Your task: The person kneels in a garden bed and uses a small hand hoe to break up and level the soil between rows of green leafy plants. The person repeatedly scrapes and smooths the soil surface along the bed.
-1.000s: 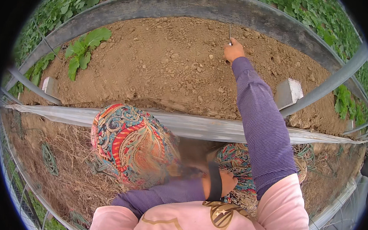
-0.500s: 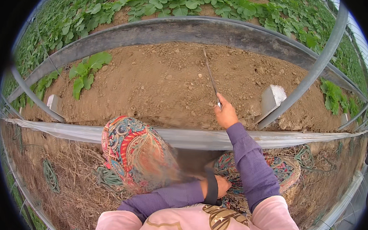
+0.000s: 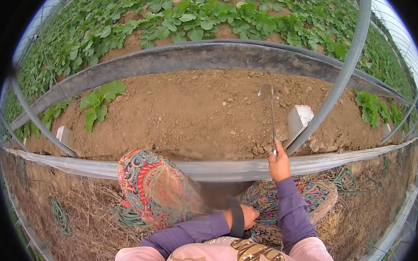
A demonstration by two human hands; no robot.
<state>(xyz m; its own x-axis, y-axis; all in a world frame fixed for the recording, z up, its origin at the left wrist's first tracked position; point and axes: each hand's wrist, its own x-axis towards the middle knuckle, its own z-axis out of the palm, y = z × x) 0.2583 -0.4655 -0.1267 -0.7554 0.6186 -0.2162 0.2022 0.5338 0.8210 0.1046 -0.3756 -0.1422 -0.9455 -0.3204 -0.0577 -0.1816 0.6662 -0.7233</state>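
Right hand (image 3: 279, 166) grips hoe (image 3: 273, 112); left hand (image 3: 249, 217) against patterned trousers (image 3: 151, 186), opening unclear.

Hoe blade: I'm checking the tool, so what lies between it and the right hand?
In the head view, a thin shaft joins the right hand to the blade, over soil.
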